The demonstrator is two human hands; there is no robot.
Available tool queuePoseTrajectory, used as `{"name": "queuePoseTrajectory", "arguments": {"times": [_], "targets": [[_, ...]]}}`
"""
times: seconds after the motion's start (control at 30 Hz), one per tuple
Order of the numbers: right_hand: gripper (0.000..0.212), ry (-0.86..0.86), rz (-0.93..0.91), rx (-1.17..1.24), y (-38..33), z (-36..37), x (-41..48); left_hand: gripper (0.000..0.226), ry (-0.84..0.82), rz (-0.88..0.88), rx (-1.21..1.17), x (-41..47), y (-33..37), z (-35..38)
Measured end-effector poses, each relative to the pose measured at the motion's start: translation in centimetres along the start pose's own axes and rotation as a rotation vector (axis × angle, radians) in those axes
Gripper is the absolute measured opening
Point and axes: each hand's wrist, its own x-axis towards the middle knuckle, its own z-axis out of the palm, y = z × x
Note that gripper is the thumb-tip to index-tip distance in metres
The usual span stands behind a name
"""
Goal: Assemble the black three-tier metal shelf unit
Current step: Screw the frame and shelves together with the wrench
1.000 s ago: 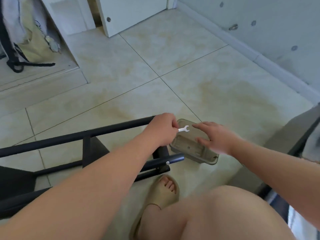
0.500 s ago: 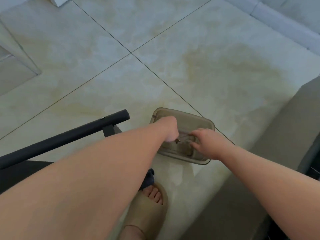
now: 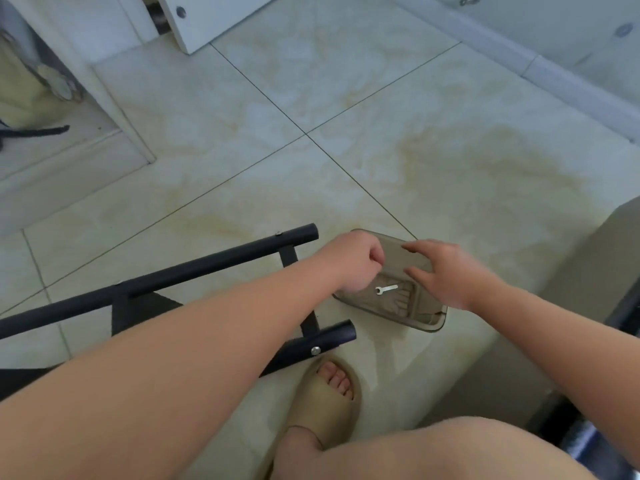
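The black metal shelf frame (image 3: 207, 265) lies on its side on the tiled floor at the lower left, its two tube ends (image 3: 332, 337) pointing right. Just right of it sits a smoky transparent plastic tray (image 3: 429, 325). A small silver wrench (image 3: 387, 289) lies loose inside the tray. My left hand (image 3: 349, 261) hovers over the tray's left edge with its fingers curled into a fist; nothing shows in it. My right hand (image 3: 446, 275) is over the tray's right side, fingers spread and straight.
My foot in a beige slide sandal (image 3: 325, 393) stands below the frame's lower tube. A grey block (image 3: 588, 271) rises at the right. White cabinet doors (image 3: 214, 19) and a baseboard (image 3: 554, 74) line the back. A bag (image 3: 20, 91) sits at the far left.
One second ago my left hand pinched the wrench above the tray; now the wrench lies in the tray and the hand has drawn back. The view dipped down, then rose again.
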Motion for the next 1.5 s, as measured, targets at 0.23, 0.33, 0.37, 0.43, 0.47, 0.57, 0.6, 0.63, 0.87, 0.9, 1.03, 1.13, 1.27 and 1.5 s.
{"name": "queuePoseTrajectory", "arguments": {"times": [0.23,0.33,0.37,0.43,0.47,0.57,0.6,0.63,0.87,0.9,1.03,1.13,1.27,1.5], "targets": [[0.049,-0.032,-0.171,-0.046,-8.0,-2.3,-3.0,0.012,0.202,-0.012,-0.037,-10.7,-3.6,-4.5],[0.049,-0.137,-0.198,-0.087,-10.7,-2.4,-4.4,0.015,0.155,-0.085,0.004,-14.7,-5.9,-4.9],[0.048,-0.176,-0.192,-0.079,-11.6,-2.5,-4.9,0.02,0.106,-0.119,0.034,-15.9,-6.6,-4.8],[0.048,-0.25,-0.17,-0.066,-12.7,-2.4,-5.5,0.035,-0.01,-0.176,0.107,-18.0,-7.9,-4.3],[0.05,-0.292,-0.159,-0.07,-13.0,-2.2,-5.6,0.041,-0.061,-0.195,0.136,-19.0,-8.5,-3.9],[0.054,-0.413,-0.134,-0.122,-13.9,-1.5,-5.9,0.049,-0.127,-0.233,0.178,-20.9,-10.2,-2.6],[0.055,-0.44,-0.128,-0.149,-14.1,-1.2,-5.8,0.045,-0.115,-0.236,0.194,-21.2,-10.7,-2.2],[0.053,-0.461,-0.128,-0.18,-14.2,-1.0,-5.7,0.038,-0.102,-0.236,0.218,-21.2,-11.1,-1.8],[0.023,-0.491,-0.176,-0.29,-14.6,-0.3,-3.5,0.026,-0.04,-0.207,0.257,-19.9,-12.7,-0.9],[0.022,-0.484,-0.185,-0.295,-14.6,-0.4,-3.1,0.026,-0.025,-0.209,0.252,-19.6,-12.9,-1.1],[0.024,-0.383,-0.197,-0.242,-15.5,-1.2,-1.3,0.03,0.079,-0.222,0.215,-17.9,-13.6,-2.4],[0.034,-0.262,-0.214,-0.208,-16.7,-2.3,-0.1,0.033,0.175,-0.227,0.231,-16.7,-14.1,-4.3],[0.025,-0.073,-0.299,-0.079,-18.9,-4.3,1.4,0.04,0.329,-0.215,0.3,-16.0,-14.9,-8.3],[0.054,0.258,-0.415,-0.005,-24.8,-7.5,2.0,0.042,0.621,-0.185,0.225,-17.8,-15.1,-14.5]]}}
